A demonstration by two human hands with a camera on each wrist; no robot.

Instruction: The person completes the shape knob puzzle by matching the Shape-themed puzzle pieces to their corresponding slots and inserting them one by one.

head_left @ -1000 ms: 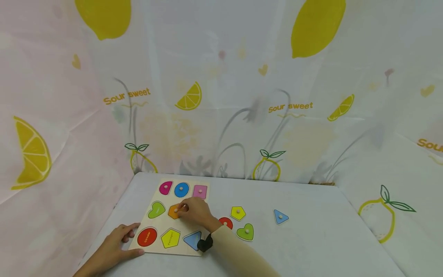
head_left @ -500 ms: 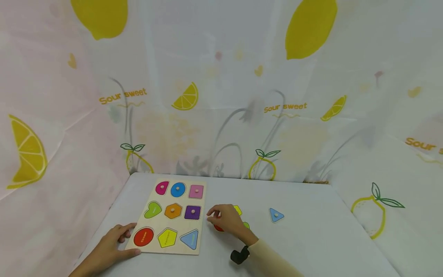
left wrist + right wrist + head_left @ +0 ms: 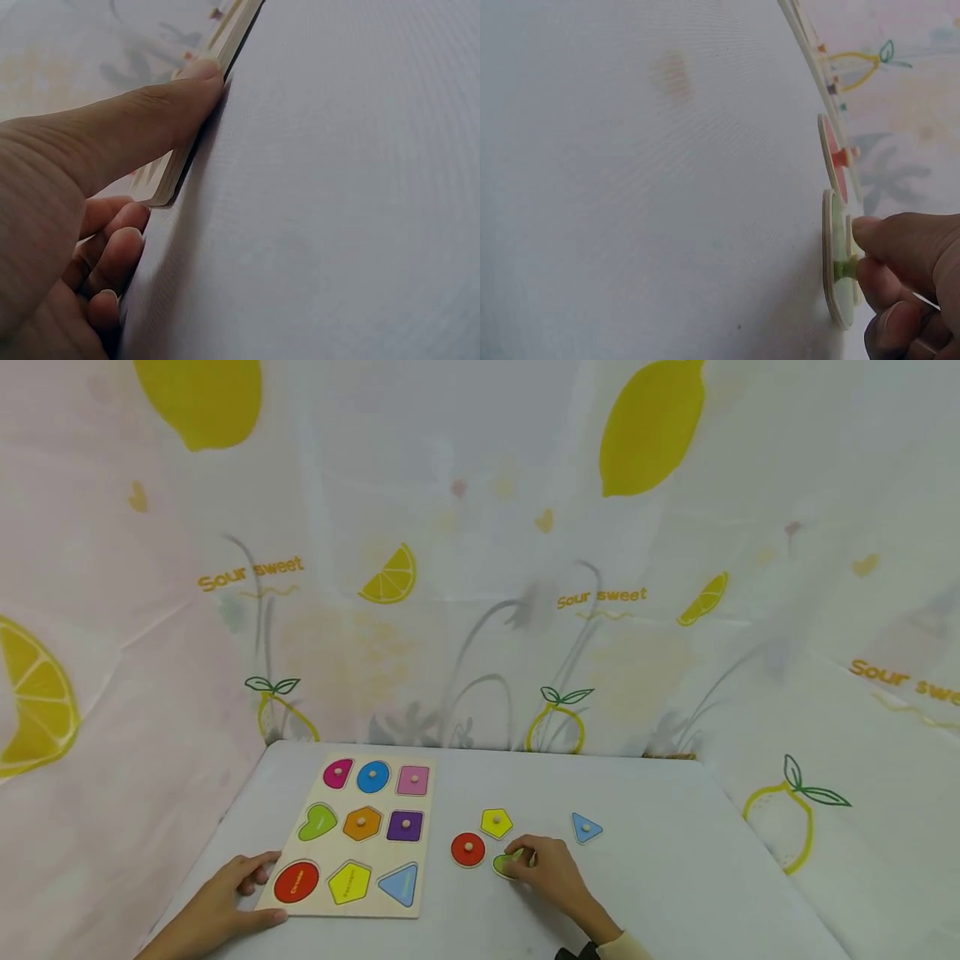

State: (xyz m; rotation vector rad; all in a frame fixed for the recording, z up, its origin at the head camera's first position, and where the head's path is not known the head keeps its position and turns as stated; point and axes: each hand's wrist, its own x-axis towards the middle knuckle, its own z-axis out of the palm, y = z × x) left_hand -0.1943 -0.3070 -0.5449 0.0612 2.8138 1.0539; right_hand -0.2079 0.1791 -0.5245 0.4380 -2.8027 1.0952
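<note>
Head view: the left hand rests with relaxed fingers against the near left corner of the wooden shape-puzzle board; the right hand pinches the peg of the green heart-shaped wooden piece near the table's front edge. Left wrist view: thumb braces the board edge. Right wrist view: fingertips close on the peg; lift vertically, keeping the piece level. The heart's outline is largely hidden.

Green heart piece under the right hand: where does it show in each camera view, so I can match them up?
Head: green heart piece low centre on the table, right hand pinching its peg.
Left wrist: not in view; only the puzzle board edge and thumb.
Right wrist: edge-on at lower right, fingers on its peg.
Shared landmark: red circle piece beside it in the head and right wrist views.
</note>
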